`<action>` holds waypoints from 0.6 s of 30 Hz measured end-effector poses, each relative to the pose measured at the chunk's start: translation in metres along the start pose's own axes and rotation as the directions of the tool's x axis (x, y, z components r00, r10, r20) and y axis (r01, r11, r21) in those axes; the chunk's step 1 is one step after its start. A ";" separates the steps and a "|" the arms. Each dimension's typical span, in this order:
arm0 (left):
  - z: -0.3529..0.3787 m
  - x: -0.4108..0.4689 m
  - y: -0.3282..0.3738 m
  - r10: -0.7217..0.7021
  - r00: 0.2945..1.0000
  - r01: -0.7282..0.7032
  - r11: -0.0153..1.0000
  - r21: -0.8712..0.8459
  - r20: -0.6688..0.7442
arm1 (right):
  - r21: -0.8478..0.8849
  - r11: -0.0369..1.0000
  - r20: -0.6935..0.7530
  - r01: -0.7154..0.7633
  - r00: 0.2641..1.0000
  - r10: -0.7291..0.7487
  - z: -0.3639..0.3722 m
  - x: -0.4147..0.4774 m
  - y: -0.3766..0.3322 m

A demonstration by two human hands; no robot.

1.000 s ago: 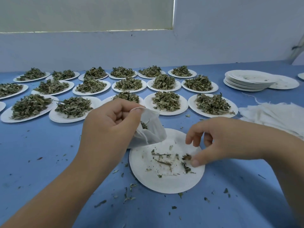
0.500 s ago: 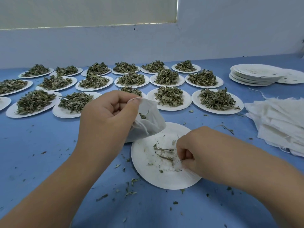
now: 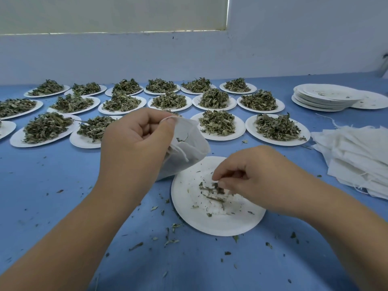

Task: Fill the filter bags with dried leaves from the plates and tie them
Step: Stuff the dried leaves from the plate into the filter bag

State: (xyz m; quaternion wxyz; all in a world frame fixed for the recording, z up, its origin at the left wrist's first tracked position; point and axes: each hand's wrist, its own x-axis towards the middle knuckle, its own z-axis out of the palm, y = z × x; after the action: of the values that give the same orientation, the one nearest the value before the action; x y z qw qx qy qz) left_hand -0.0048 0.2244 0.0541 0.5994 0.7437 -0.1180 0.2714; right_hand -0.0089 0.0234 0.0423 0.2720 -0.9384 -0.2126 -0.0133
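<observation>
Left hand (image 3: 134, 143) is holding a white filter bag (image 3: 189, 148) up off the blue table (image 3: 52, 185), with the thumb and curled fingers pinching its rim so the mouth is staying open. A few leaf bits are showing inside. Right hand (image 3: 258, 175) is hovering low over a nearly bare paper plate (image 3: 210, 223) just below and to the right of the bag. Its fingers are curled in, and the thumb and fingertips are pinching a little clump of leaf scraps (image 3: 212, 192) that's touching the plate. Beyond both hands, rows of plates piled with dried leaves (image 3: 218, 122) are sitting, the nearest just behind the left knuckles. Off to the right of the right hand a pile of flat white bags (image 3: 357, 156) is lying, with a stack of used plates (image 3: 319, 99) farther back. Crumbs are lying scattered around both wrists.
</observation>
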 end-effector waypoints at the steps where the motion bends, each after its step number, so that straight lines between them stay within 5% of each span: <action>1: 0.000 0.000 0.000 -0.002 1.000 0.002 1.000 0.002 -0.005 | -0.034 0.999 0.013 -0.004 1.000 0.004 0.002 0.001 0.001; 10: -0.003 0.003 -0.002 -0.026 1.000 0.026 1.000 0.017 -0.017 | -0.218 0.972 0.240 0.083 0.970 -0.029 0.015 -0.001 -0.004; 18: -0.001 0.002 -0.003 -0.021 1.000 0.021 0.999 0.042 0.003 | -0.335 0.933 0.192 0.128 0.979 -0.065 0.027 0.002 -0.016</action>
State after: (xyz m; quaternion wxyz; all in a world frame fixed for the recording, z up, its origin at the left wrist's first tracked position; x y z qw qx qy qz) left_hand -0.0020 0.2268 0.0525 0.5865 0.7576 -0.1053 0.2663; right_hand -0.0158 0.0504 0.0277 0.0816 -0.9574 -0.2764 0.0200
